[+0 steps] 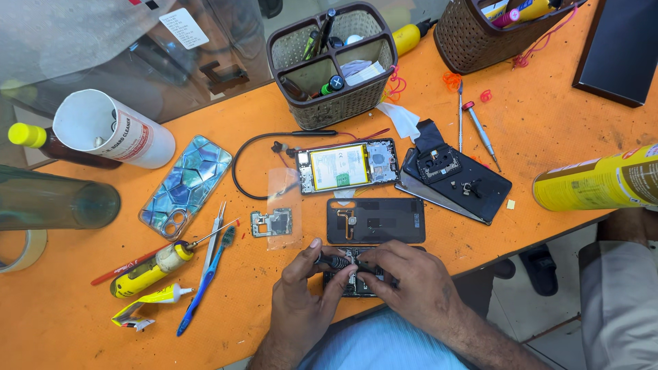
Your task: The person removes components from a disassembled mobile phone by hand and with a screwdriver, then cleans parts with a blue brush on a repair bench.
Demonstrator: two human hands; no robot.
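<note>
Black back cover (375, 220) just beyond opened phone (353, 277); circuit board (271, 223) near left hand (301, 301).

Far left of my tabletop (82, 342) there's a white tube (110, 130) with a red-and-white label; far right, a yellow spray can (596, 181).
</note>
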